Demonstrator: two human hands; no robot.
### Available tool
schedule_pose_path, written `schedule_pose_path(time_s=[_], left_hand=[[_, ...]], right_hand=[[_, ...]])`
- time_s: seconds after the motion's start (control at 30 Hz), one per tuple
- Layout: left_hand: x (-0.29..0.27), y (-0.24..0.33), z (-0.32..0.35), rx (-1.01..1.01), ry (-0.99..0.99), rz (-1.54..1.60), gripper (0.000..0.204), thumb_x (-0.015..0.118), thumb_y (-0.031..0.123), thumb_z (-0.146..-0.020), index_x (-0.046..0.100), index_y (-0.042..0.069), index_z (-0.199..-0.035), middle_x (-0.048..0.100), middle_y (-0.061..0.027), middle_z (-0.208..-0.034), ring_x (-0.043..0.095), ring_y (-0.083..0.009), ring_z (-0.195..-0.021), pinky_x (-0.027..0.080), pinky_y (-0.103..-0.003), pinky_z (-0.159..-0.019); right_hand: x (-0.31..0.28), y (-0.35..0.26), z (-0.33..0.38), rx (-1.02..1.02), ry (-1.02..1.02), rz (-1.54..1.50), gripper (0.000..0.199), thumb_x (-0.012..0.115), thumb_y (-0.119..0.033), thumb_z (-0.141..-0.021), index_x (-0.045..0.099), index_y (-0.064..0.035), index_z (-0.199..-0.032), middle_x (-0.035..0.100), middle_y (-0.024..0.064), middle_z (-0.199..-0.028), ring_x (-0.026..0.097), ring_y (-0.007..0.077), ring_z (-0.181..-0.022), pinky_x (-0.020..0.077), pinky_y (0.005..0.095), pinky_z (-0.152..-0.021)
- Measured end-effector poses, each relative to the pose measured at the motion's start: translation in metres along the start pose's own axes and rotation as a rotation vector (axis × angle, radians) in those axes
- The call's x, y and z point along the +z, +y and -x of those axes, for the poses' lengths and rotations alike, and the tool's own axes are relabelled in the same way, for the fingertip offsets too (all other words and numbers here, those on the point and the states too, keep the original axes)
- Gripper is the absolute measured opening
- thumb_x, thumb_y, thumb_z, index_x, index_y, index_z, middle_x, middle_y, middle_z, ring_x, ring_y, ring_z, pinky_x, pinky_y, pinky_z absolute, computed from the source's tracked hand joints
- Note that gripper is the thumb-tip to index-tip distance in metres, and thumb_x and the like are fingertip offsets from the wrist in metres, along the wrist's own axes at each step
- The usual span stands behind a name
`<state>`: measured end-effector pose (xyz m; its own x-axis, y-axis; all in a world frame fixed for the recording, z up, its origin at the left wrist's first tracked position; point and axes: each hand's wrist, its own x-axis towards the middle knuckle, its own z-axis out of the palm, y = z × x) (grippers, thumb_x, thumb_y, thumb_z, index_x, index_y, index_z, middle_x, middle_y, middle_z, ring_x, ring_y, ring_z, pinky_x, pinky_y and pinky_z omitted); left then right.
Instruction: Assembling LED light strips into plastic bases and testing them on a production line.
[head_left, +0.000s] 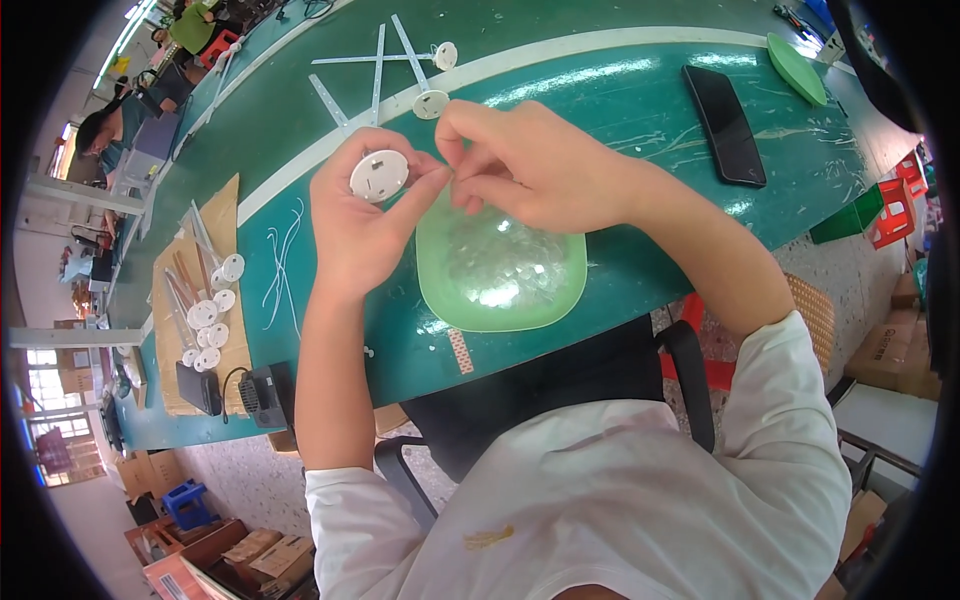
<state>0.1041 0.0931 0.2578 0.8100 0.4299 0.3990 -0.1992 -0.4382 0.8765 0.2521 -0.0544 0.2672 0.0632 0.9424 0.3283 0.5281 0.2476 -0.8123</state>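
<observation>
2 hands met above our green bowl (500, 300): our left hand (360, 215) gripped a white round disc (379, 175), our right hand (520, 160) pinched its edge.

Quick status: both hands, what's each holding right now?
Left hand: closed on a white round disc.
Right hand: fingertips pinched beside the disc; anything held cannot be told.

White round disc (379, 175), upright above bowl
</observation>
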Motion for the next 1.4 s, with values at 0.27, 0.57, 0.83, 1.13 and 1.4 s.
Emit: schedule_pose_path(time_s=[0.27,0.57,0.83,1.13,1.4], left_hand=[[-0.015,0.007,-0.002,-0.161,-0.125,0.044,0.022,0.076,-0.005,-0.075,0.06,0.005,-0.088,0.067,-0.0032,-0.081,0.064,-0.0103,-0.079,0.051,-0.024,-0.072],[-0.009,0.005,0.0,-0.118,-0.23,0.137,0.022,0.077,-0.002,-0.076,0.06,0.005,-0.088,0.069,-0.0041,-0.083,0.065,-0.0099,-0.079,0.051,-0.024,-0.072],[-0.014,0.002,0.001,-0.097,-0.198,0.059,0.021,0.077,0.0,-0.079,0.06,0.004,-0.09,0.066,-0.0018,-0.083,0.063,-0.008,-0.08,0.05,-0.023,-0.07],[-0.015,0.004,-0.003,-0.1,-0.099,0.299,0.018,0.071,-0.004,-0.082,0.059,0.003,-0.094,0.067,-0.0055,-0.085,0.067,-0.0137,-0.086,0.053,-0.027,-0.075],[-0.004,0.007,0.002,0.046,-0.015,0.271,0.025,0.073,-0.009,-0.078,0.058,0.003,-0.094,0.07,-0.0108,-0.091,0.067,-0.0155,-0.088,0.054,-0.028,-0.077]], right_hand=[[-0.011,-0.011,0.002,0.158,-0.044,0.049,0.017,0.066,-0.003,-0.082,0.053,0.0001,-0.093,0.072,0.011,-0.075,0.072,0.0159,-0.067,0.0554,0.0263,-0.06],[-0.017,-0.018,0.003,0.179,-0.001,-0.089,0.024,0.075,-0.004,-0.076,0.054,0.0003,-0.087,0.071,0.0102,-0.07,0.07,0.0124,-0.064,0.0537,0.0241,-0.058],[-0.014,-0.009,0.002,0.063,-0.021,-0.007,0.017,0.075,-0.004,-0.075,0.068,-0.0004,-0.09,0.071,0.0068,-0.072,0.066,0.0111,-0.063,0.0523,0.0234,-0.06],[-0.006,-0.005,0.001,-0.175,0.078,0.073,0.006,0.078,-0.008,-0.076,0.077,-0.0031,-0.08,0.071,0.0051,-0.078,0.059,0.0097,-0.06,0.0462,0.0229,-0.057],[0.002,-0.009,-0.005,0.269,0.328,-0.587,0.014,0.071,-0.013,-0.089,0.074,-0.0001,-0.093,0.071,0.0065,-0.084,0.061,0.0095,-0.063,0.0451,0.0227,-0.055]])
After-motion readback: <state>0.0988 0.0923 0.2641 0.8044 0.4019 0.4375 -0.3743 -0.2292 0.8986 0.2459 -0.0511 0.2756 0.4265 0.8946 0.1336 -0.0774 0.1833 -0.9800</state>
